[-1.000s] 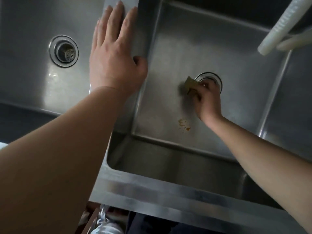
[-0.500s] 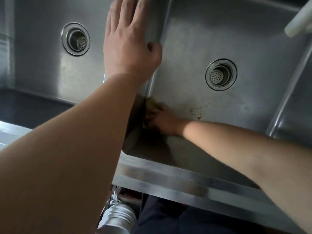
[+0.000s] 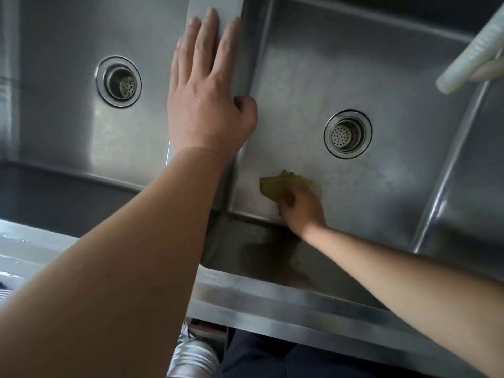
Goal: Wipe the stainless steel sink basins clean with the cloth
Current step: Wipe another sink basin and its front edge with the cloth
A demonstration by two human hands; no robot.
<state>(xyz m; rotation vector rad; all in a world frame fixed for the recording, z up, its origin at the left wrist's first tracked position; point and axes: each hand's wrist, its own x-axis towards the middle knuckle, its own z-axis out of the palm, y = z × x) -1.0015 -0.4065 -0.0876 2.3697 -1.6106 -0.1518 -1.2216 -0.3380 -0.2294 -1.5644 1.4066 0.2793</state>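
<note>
My left hand (image 3: 207, 105) lies flat on the steel divider (image 3: 215, 12) between the two basins, fingers straight and together, thumb hooked over the divider's right edge. It holds nothing.

My right hand (image 3: 301, 208) is down in the right basin (image 3: 381, 186), fingers curled round a yellowish cloth (image 3: 281, 184) and pressing it on the basin floor. The cloth sits near the front left corner of that basin, just in front of and to the left of the drain (image 3: 347, 134), apart from it. Part of the cloth sticks out past my fingers toward the divider wall. A faint yellowish smear shows on the steel just right of the cloth.

The left basin (image 3: 68, 126) has its own drain (image 3: 118, 81), with a perforated strainer in it. The front wall of the right basin below my wrist looks dark; whether that is wet or shadow I cannot tell.

A white ribbed hose (image 3: 469, 55) hangs over the far right corner of the right basin. The front rim of the sink (image 3: 272, 304) runs across below both forearms.
</note>
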